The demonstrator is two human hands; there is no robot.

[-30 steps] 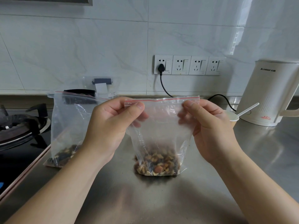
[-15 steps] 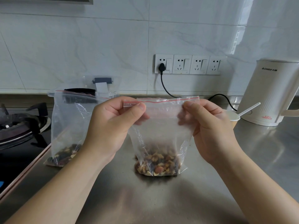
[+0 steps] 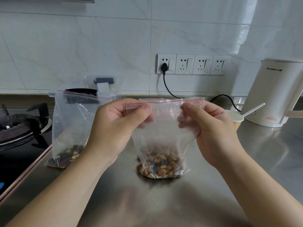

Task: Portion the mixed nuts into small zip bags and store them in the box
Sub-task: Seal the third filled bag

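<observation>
1. Even, soft daylight fills the scene; nothing is dim.
2. A bright streak of glare runs down the wall tiles (image 3: pixel 242 35) at 1 o'clock.
3. The steel worktop (image 3: pixel 265 154) shows a pale sheen at 3 o'clock and hazy reflections.
4. A soft dark shadow pools under the small zip bag (image 3: pixel 164 128) toward 6 o'clock.
5. Wide-angle distortion bends tile lines and the kettle (image 3: pixel 268 92) at the edges.
6. Focus is fairly sharp; forearms at the lower corners are slightly soft.
</observation>
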